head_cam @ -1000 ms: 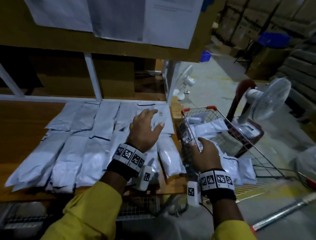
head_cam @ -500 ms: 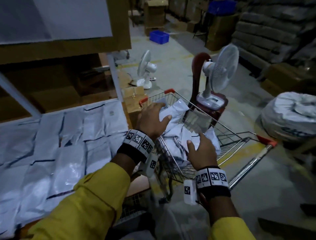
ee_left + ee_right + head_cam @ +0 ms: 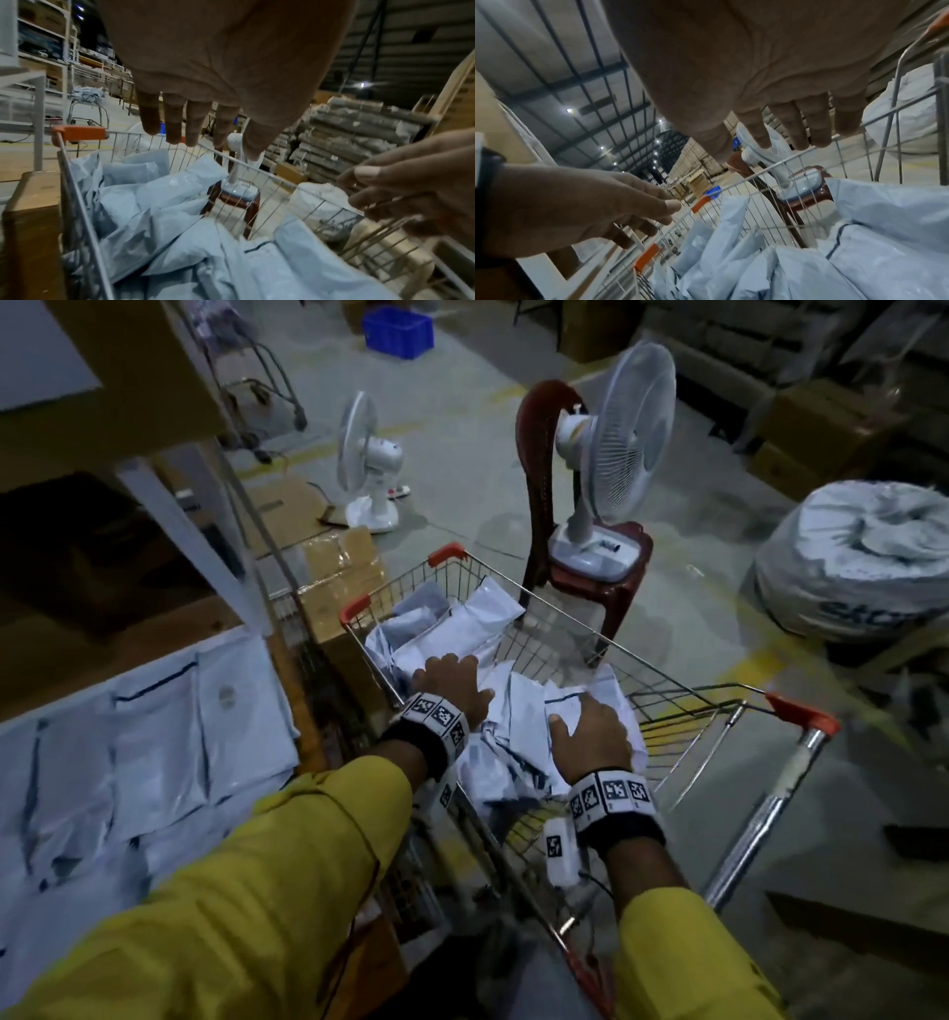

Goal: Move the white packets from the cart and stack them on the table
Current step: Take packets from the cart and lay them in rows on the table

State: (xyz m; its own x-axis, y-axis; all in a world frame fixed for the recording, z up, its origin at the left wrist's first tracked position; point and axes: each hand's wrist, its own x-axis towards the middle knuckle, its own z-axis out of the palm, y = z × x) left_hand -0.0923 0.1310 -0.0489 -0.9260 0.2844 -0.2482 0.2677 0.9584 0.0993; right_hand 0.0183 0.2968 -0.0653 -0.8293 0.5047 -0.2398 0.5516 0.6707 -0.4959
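Note:
A wire cart (image 3: 565, 619) with orange corner caps holds a loose heap of white packets (image 3: 452, 629). Both hands reach down into it. My left hand (image 3: 452, 683) hovers over the packets near the cart's left wall, fingers straight and spread in the left wrist view (image 3: 190, 121), holding nothing. My right hand (image 3: 590, 731) is spread over a packet with a dark seam (image 3: 565, 698); its fingers (image 3: 795, 125) are straight and hold nothing. Packets (image 3: 180, 223) fill the basket below both palms. Several white packets (image 3: 154, 737) lie in rows on the wooden table at left.
A cardboard box (image 3: 339, 577) sits between table and cart. Beyond the cart a red plastic chair (image 3: 580, 577) carries a white fan (image 3: 616, 444); another fan (image 3: 367, 464) stands on the floor. A big white sack (image 3: 862, 557) lies at right. The cart handle (image 3: 801, 716) points right.
The view swung from the table to the cart. My left hand left the table's packets and moved over the cart; my right hand went from the cart's rim in over the packets.

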